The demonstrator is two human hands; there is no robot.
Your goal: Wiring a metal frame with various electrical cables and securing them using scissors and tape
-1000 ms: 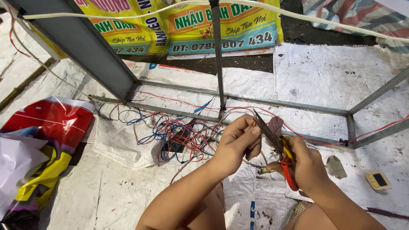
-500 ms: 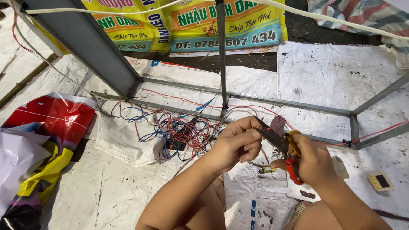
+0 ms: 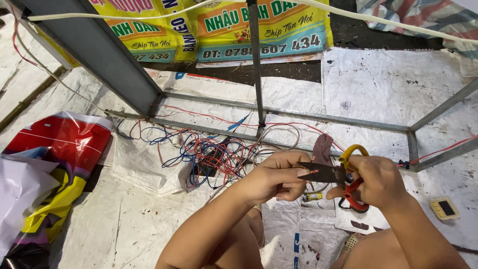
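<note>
1. Presently, right hand [image 3: 381, 180]: closed around the yellow and red handles of a pair of scissors [image 3: 334, 175], dark blades pointing toward the left hand.
2. Left hand [image 3: 279, 175]: fingers curled in, pinching the end of a thin red wire [image 3: 314, 171] right at the blade tips; the wire is too fine to trace further.
3. Risk: the left fingertips sit touching the blades, so a hard squeeze or a slip looks likely to nick a finger.
4. Risk: too much pressure would probably sever the wire rather than score its coating.
5. Wire tangle [image 3: 209, 154]: red, blue and pale loops heaped on the white floor sheet [image 3: 378, 84], just beyond the left hand, against the lower bar of the frame.
6. Metal frame [image 3: 256, 65]: grey bars crossing the sheet, one upright rising above the tangle.
7. Red and yellow plastic bag [image 3: 59, 149]: crumpled at the sheet's left edge.
8. Small square beige device [image 3: 444, 208]: lying near the sheet's right edge, beside the right forearm.
9. Printed yellow banner [image 3: 224, 25]: along the far edge.
</note>
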